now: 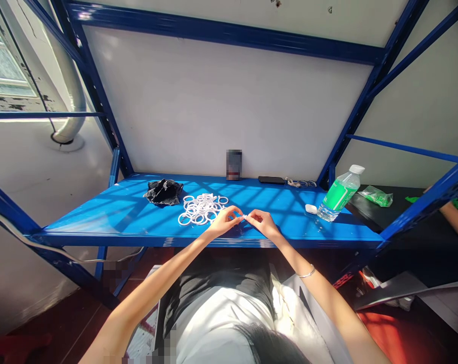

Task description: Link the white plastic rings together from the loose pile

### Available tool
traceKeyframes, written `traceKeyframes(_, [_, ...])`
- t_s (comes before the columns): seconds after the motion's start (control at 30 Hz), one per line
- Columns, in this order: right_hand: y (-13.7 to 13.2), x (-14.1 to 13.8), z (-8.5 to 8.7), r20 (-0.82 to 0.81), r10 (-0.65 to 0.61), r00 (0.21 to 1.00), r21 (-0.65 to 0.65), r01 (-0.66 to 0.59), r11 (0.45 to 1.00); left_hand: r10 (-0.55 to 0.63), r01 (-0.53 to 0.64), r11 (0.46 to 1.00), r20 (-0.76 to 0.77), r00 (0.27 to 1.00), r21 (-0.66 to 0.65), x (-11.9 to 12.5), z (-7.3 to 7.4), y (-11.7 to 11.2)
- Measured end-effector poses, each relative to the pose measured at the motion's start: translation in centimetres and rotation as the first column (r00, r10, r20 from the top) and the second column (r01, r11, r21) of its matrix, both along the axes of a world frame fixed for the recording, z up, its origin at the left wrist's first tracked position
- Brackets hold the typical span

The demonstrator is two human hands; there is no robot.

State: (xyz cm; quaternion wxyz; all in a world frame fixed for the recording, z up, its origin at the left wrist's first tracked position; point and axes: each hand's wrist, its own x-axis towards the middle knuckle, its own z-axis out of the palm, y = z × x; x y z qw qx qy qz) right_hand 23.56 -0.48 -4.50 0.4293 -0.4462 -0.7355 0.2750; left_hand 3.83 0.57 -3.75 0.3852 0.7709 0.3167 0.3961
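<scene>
Over the front part of the blue shelf, my left hand (228,220) and my right hand (263,223) meet fingertip to fingertip. Both pinch a small white piece (245,217), mostly covered by the fingers, so its full shape is hidden. Just left of my left hand lies a loose heap of white rings (203,208), several of them overlapping. A crumpled black plastic bag (164,192) rests beyond the heap, to its left.
The blue metal shelf (100,215) has uprights at both sides. At its right stand a tilted water bottle (340,194) and a small white case (311,209). Along the back are a dark upright device (234,165), a black phone-like slab (271,180) and a cable (300,183). Another person's arm (456,220) shows far right.
</scene>
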Motion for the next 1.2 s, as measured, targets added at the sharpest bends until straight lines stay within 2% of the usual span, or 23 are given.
traceKeyframes(0.07, [-0.2,-0.1,-0.1,0.093,-0.084,0.992,0.12,0.072,0.99,0.034,-0.03,0.994,-0.032,0.999,0.104,0.1,-0.2,0.1])
traceKeyframes(0.17, [-0.6,-0.2,-0.2,0.221,-0.156,0.963,0.28,0.091,0.956,0.068,-0.043,0.976,-0.107,0.992,0.215,0.2,-0.6,0.2])
traceKeyframes(0.3, [-1.2,-0.4,-0.1,0.296,-0.15,0.944,0.357,0.036,0.934,0.161,-0.104,0.944,-0.161,0.974,0.313,0.3,-1.1,0.4])
traceKeyframes(0.4, [-1.4,-0.5,0.0,0.334,-0.129,0.934,0.365,-0.002,0.931,0.226,-0.151,0.922,-0.182,0.957,0.356,0.4,-1.3,0.6])
traceKeyframes(0.53, [-1.7,-0.5,0.4,0.321,-0.115,0.94,0.366,-0.011,0.93,0.258,-0.179,0.916,-0.187,0.948,0.358,0.4,-1.4,0.6])
traceKeyframes(0.7, [-1.5,-0.3,0.6,0.258,-0.106,0.96,0.37,0.003,0.929,0.27,-0.205,0.922,-0.168,0.948,0.329,0.3,-1.2,0.5])
traceKeyframes(0.97, [-0.5,0.0,-0.2,0.207,0.065,0.976,0.274,-0.122,0.954,0.268,-0.185,0.931,-0.247,0.931,0.314,0.3,-1.4,0.5])
traceKeyframes(1.2, [-0.5,-0.2,-0.2,0.196,0.108,0.975,0.226,-0.152,0.962,0.246,-0.163,0.943,-0.275,0.929,0.291,0.3,-1.4,0.3])
